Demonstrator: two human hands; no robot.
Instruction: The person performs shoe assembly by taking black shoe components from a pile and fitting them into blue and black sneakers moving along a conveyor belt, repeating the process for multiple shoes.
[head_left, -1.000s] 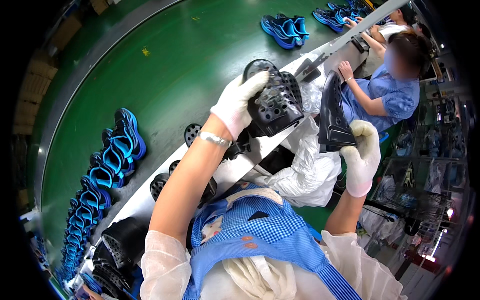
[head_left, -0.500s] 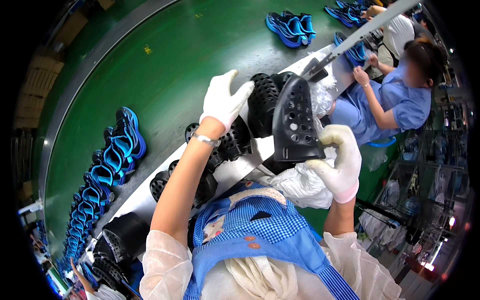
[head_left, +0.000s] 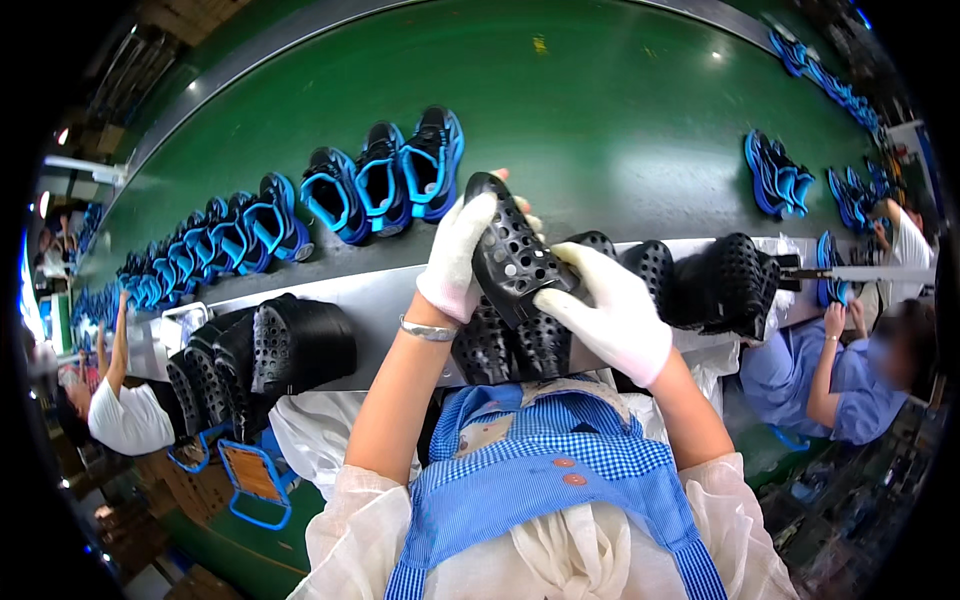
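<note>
Both of my white-gloved hands grip one black shoe tree (head_left: 508, 262), a perforated plastic toe form, tilted above the bench edge. My left hand (head_left: 455, 250) wraps around its left side, with fingertips showing beyond its far edge. My right hand (head_left: 612, 312) is closed on its near right end, the thumb pressed on the lower rim. Just below it, more perforated shoe trees (head_left: 484, 347) stand close to my apron. Others (head_left: 648, 268) are lined up to the right of my right hand.
Black-and-blue sneakers (head_left: 380, 180) line the green conveyor belt (head_left: 590, 110) ahead, running off to the left. A stack of shoe trees (head_left: 300, 345) lies on the light bench (head_left: 385, 300) at left. A co-worker in blue (head_left: 830, 375) sits at right; another person (head_left: 130, 415) is at left.
My view has swung to the left. My left hand, open and empty before, now grips the shoe tree that my right hand held alone. The shoe tree is now in front of me.
</note>
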